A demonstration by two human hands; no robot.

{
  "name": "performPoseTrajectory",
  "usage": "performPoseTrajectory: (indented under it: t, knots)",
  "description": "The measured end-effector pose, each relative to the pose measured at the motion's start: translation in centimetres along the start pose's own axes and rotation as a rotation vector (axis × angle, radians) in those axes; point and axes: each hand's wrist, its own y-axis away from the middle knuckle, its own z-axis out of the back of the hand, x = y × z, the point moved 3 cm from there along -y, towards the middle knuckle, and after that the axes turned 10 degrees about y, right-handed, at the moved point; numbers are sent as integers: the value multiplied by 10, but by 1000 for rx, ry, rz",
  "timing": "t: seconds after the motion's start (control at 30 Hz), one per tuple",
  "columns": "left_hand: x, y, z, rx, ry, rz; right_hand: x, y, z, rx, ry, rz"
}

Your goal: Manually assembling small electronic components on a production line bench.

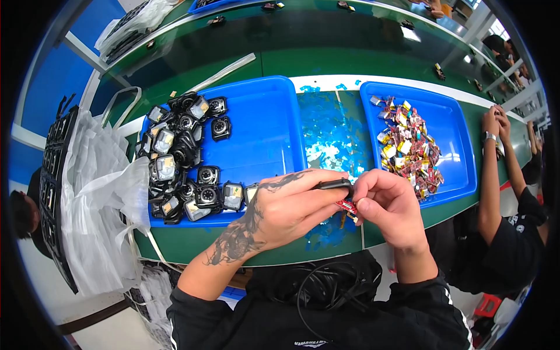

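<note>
My left hand (289,205) is closed around a black smartwatch case (336,184), whose dark rim shows at the fingertips. Close against it, my right hand (389,205) pinches a small red circuit board (348,206) with thumb and fingers. A yellowish strip hangs below the board; whether the board is still joined to the case I cannot tell. Both hands are above the table's near side, between two blue trays. Several black watch cases (185,122) lie heaped in the left tray (256,125). The right tray (458,131) holds a pile of red boards with silver and yellow pieces (408,146).
Blue film scraps (329,131) litter the green table (280,255) between the trays. White plastic wrapping and black racks (58,192) stand at the left. Beyond the trays runs a green conveyor (350,44) carrying small parts. A co-worker's arms (493,169) are at the right.
</note>
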Motion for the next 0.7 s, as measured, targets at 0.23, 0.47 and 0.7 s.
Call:
performPoseTrajectory:
  t: [0.23, 0.47, 0.7]
  knots:
    - [1, -1, 1, 65, 66, 91, -1, 3, -2, 20, 97, -2]
    - [5, 0, -1, 215, 214, 428, 4, 0, 10, 54, 335, -69]
    - [10, 2, -5, 123, 424, 611, 6, -1, 2, -50, 68, 6]
